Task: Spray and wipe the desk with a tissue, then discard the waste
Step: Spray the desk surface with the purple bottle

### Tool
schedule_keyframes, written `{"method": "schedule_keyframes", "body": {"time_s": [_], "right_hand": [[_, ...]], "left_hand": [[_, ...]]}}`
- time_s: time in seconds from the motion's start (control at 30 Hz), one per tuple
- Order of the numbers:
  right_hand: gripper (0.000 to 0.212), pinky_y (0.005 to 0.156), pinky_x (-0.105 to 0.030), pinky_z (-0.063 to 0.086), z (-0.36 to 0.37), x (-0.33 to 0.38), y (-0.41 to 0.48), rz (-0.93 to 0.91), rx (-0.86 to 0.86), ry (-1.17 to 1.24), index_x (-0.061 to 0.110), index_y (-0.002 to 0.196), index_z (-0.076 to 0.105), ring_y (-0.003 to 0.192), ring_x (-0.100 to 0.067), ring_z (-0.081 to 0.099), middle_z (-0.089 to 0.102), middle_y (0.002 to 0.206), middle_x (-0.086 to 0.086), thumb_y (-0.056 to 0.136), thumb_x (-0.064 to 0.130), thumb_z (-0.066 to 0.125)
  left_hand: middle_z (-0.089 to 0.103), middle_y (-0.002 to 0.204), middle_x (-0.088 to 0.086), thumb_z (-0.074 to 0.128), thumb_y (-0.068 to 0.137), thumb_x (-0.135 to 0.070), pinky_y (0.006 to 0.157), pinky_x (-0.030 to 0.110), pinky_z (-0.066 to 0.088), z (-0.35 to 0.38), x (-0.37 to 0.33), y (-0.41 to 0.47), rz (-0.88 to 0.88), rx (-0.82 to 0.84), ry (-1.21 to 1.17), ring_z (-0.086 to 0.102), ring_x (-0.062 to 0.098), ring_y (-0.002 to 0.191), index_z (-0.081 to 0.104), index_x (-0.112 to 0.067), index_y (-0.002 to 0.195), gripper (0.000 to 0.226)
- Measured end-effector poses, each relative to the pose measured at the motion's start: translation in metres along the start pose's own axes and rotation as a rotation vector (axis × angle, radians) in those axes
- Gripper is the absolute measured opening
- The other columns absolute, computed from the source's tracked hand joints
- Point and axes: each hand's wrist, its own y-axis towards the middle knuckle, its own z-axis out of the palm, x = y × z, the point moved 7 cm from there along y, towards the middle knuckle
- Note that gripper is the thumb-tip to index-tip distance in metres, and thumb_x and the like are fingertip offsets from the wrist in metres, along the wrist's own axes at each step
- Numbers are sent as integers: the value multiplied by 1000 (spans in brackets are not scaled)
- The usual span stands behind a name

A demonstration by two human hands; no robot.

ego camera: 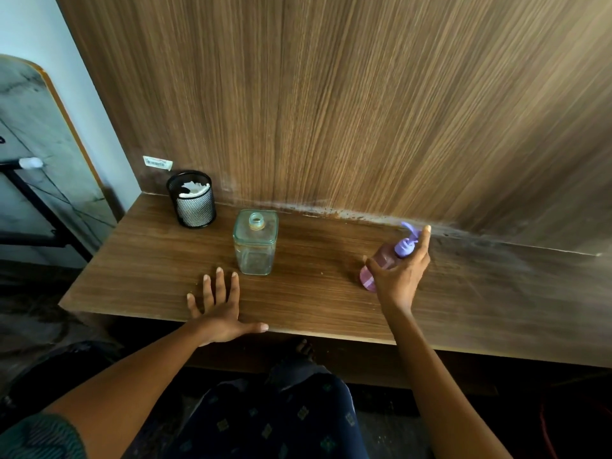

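Observation:
A pink spray bottle (381,260) with a purple nozzle is tilted above the right part of the wooden desk (314,293). My right hand (402,274) is wrapped around it, with the index finger stretched up over the nozzle, which points toward the back wall. My left hand (220,309) lies flat on the desk near the front edge, fingers spread and holding nothing. White tissue (193,190) sits inside a black mesh cup (192,202) at the back left of the desk.
A square glass jar (255,241) with no lid stands mid-desk, just beyond my left hand. A wood-grain wall panel (364,111) rises behind the desk. Left of the desk is a dark metal frame (36,200). My knees are under the front edge.

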Motion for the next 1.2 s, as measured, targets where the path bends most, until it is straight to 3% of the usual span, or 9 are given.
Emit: {"method": "schedule_keyframes", "body": {"time_s": [0.13, 0.27, 0.37, 0.47, 0.57, 0.67, 0.87, 1.07, 1.2], "right_hand": [[100, 92, -36, 36, 6, -2, 4, 26, 16, -52, 26, 148, 12, 128, -25, 40, 38, 142, -9, 72, 5, 74], [95, 95, -35, 43, -7, -2, 21, 27, -19, 22, 30, 144, 21, 120, -18, 50, 49, 135, -4, 69, 6, 74], [74, 87, -23, 46, -18, 9, 49, -28, -67, 68, 51, 121, 41, 102, -4, 58, 59, 120, 6, 68, 6, 68], [46, 66, -6, 37, -26, 10, 91, -48, -96, 52, 24, 114, 53, 73, 5, 56, 59, 91, 8, 73, 4, 60], [46, 75, -14, 31, -20, -10, 130, -23, -20, -75, 3, 116, 48, 99, -24, 53, 51, 113, -20, 74, 4, 65], [53, 86, -24, 35, -10, -30, 149, 27, 57, -141, -4, 119, 40, 107, -33, 47, 43, 121, -27, 73, -2, 67], [55, 91, -49, 47, -2, -51, 162, 43, 69, -123, 10, 114, 39, 105, -35, 56, 51, 115, -19, 66, 6, 66], [52, 92, -48, 43, -3, -48, 160, 71, 51, -166, 1, 120, 41, 110, -40, 51, 53, 117, -23, 74, 1, 64], [82, 105, -48, 36, -8, -49, 152, 122, 1, -150, 16, 140, 28, 126, -36, 43, 45, 139, -13, 70, 17, 71]], "left_hand": [[-54, 136, 5, 49, 57, -86, 107, 60, -15, 0, 1, 1, -14, -2, 20, -44, 30, 129, -34, -24, 138, 132], [-55, 135, 4, 50, 58, -85, 108, 61, -15, 2, -1, 2, -12, -5, 27, -44, 30, 129, -35, -25, 138, 131], [-57, 131, 2, 46, 53, -88, 108, 61, -14, 1, 0, 2, -36, -10, 46, -44, 29, 129, -35, -26, 137, 133], [-57, 132, 3, 48, 58, -86, 108, 61, -14, 2, 1, 4, -36, -7, 47, -45, 29, 129, -36, -27, 137, 130], [-56, 134, 4, 48, 60, -85, 108, 60, -15, 2, 0, 3, -25, 30, 38, -46, 29, 128, -37, -27, 136, 128], [-56, 134, 4, 49, 61, -84, 107, 60, -16, 1, 1, 4, -29, 45, 36, -47, 29, 127, -38, -27, 135, 128], [-58, 132, 4, 49, 62, -83, 107, 60, -16, 2, 1, 5, -31, 44, 42, -47, 29, 127, -39, -27, 134, 128], [-60, 122, 0, 48, 61, -84, 108, 60, -16, 2, 1, 6, -24, 34, 46, -46, 29, 127, -39, -26, 134, 128], [-58, 130, 4, 48, 61, -84, 107, 60, -16, 2, -1, 6, -25, 26, 49, -46, 31, 128, -39, -25, 135, 128]]}}
